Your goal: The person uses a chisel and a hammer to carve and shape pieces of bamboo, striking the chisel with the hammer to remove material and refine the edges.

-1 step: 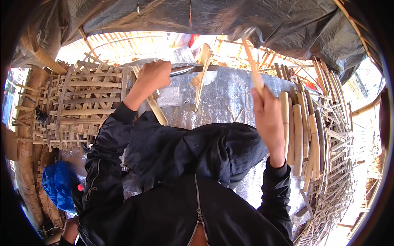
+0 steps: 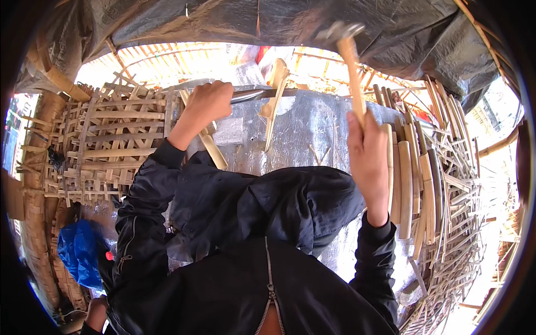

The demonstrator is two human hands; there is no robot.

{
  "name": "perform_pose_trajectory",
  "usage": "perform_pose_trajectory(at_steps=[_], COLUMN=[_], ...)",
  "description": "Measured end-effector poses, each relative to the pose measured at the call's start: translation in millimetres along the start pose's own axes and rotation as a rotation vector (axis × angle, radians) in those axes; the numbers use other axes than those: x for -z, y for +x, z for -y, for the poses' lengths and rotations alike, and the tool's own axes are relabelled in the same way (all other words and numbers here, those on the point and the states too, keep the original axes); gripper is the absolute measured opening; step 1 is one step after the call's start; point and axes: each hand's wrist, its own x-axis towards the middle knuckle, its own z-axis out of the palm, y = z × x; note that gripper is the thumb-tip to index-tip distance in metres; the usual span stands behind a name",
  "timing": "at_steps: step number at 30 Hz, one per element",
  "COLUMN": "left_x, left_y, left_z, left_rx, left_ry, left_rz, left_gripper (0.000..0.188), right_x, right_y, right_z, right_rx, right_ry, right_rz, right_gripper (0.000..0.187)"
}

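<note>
My left hand point(image 2: 207, 103) is closed around the handle of a large knife, which the fist hides. Its dark blade point(image 2: 248, 95) points right and meets an upright piece of split bamboo point(image 2: 271, 111); how deep it sits in the bamboo I cannot tell. My right hand point(image 2: 368, 159) grips the wooden handle of a hammer point(image 2: 352, 72), raised to the right of the bamboo. The hammer's metal head is blurred and well apart from the blade. Another bamboo strip point(image 2: 215, 153) lies beside my left wrist.
Woven bamboo panels point(image 2: 120, 137) stand at left. Cut bamboo lengths point(image 2: 405, 178) and a heap of thin strips point(image 2: 458, 223) lie at right. A blue plastic bag point(image 2: 79, 251) is at lower left, near another person's hand point(image 2: 96, 312). Dark sheeting point(image 2: 223, 22) hangs overhead.
The hammer has moved slightly up and to the right, its handle more upright. My right hand has shifted a little right with it. My left hand, knife and bamboo stay in place.
</note>
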Motion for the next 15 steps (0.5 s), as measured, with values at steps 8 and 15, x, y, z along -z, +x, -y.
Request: perform_pose_trajectory(at_steps=[8,15], left_x=[1,1], left_y=[7,1], left_z=[-6,2], left_rx=[-0.005,0.037], left_ry=[-0.015,-0.006], left_rz=[0.040,0.042], left_gripper=[0.019,0.021], right_x=[-64,-17], right_y=[-27,9], right_z=[-69,0], right_rx=[0.041,-0.025], right_ry=[-0.084,0.132], right_rz=[0.169,-0.084], right_gripper=[0.025,0.028])
